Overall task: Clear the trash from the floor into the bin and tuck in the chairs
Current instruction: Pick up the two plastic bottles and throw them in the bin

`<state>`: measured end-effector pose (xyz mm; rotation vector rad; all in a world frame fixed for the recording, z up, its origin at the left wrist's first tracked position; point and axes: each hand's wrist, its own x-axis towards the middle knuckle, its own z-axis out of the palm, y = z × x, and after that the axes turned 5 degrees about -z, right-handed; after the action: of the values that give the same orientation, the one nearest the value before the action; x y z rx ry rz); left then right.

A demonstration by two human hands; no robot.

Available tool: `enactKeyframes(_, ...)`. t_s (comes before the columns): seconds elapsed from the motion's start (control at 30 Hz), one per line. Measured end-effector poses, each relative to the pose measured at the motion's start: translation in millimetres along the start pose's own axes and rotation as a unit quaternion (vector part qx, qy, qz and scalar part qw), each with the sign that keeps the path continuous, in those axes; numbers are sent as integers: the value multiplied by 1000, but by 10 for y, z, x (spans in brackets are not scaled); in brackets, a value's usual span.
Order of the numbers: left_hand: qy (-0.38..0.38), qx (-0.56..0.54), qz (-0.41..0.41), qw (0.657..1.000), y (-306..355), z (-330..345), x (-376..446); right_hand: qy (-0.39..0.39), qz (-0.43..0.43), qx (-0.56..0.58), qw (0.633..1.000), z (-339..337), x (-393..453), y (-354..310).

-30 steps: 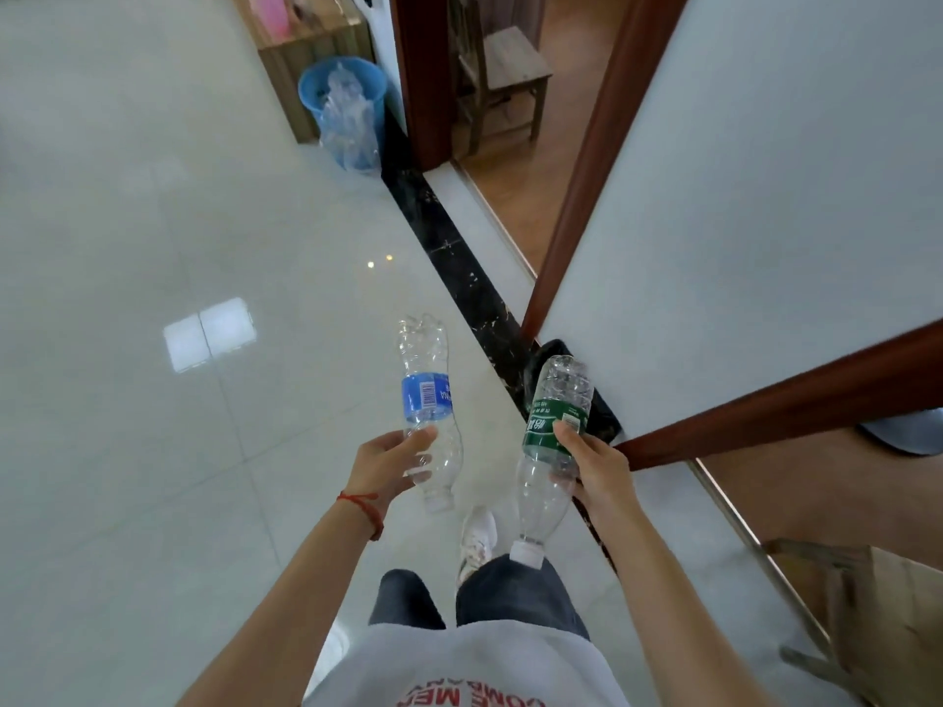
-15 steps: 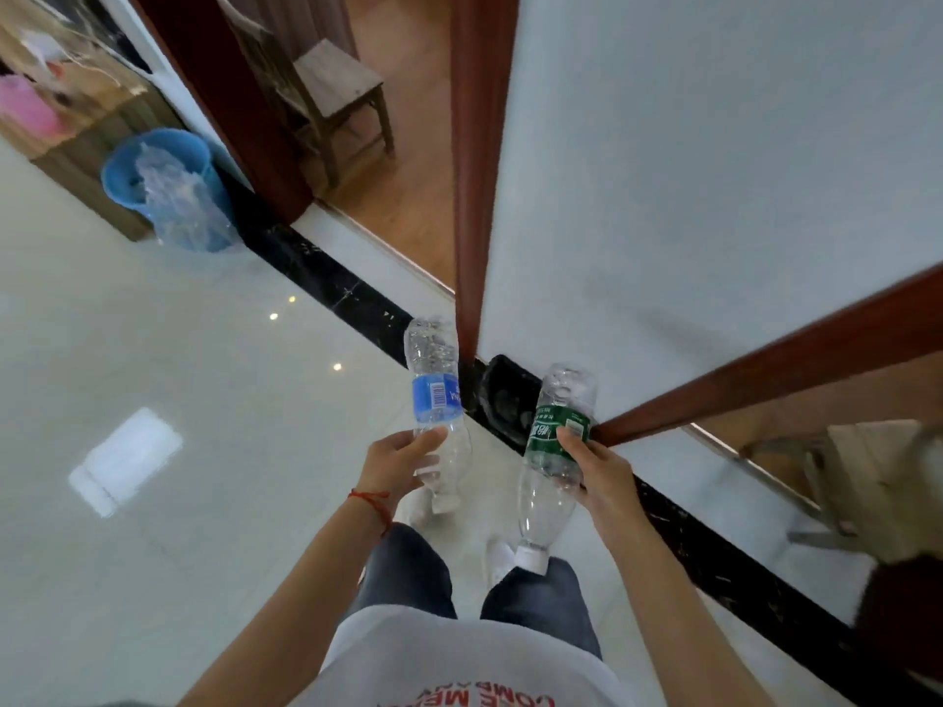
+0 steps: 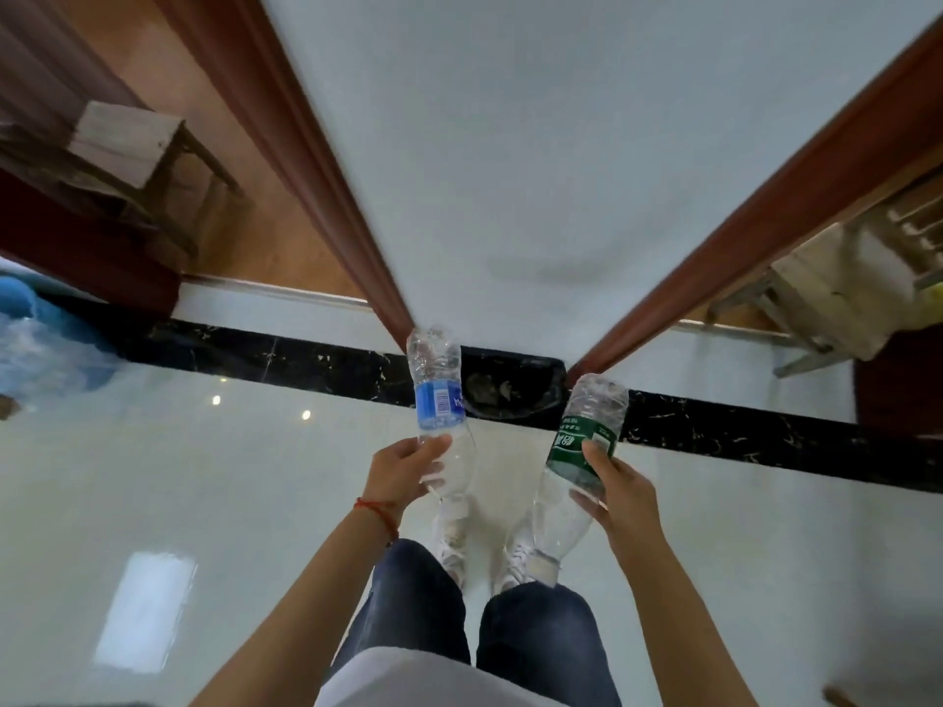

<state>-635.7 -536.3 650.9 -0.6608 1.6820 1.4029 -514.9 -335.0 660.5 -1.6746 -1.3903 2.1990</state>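
Observation:
My left hand (image 3: 405,469) grips an empty clear bottle with a blue label (image 3: 440,400), cap end pointing down toward me. My right hand (image 3: 615,489) grips a second empty clear bottle with a green label (image 3: 579,449), also cap down. Both bottles hang in front of me above the white tiles. A black bin (image 3: 510,387) stands on the floor against the white wall, just beyond and between the two bottles, with some scraps inside. A wooden chair (image 3: 127,155) stands in the room through the left doorway. Another pale wooden chair (image 3: 837,293) shows through the right doorway.
A white wall section (image 3: 561,170) with red-brown wooden door frames on both sides faces me. A black marble strip (image 3: 765,431) runs along the floor at its foot. A blue bin with a plastic liner (image 3: 30,339) sits at the far left edge. My feet (image 3: 454,538) stand on glossy white tiles.
The view has swung left-to-right so the wall and black bin now face me squarely. The blue bin slid to the left edge. Both hands still hold their bottles.

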Motion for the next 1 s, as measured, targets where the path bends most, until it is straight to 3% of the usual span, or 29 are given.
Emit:
enactKeyframes(0.23,1,-16,-46,999,-203,407,579,58,28,29,997,-242,463,318)
enactKeyframes(0.6,58,-122,-162,978,-531,1028,1776,67,33,65,995,-467,1367,617)
enactKeyframes(1.0,61,-192,-193,960,-756,1501,2366,74,35,54,995,-631,1711,835)
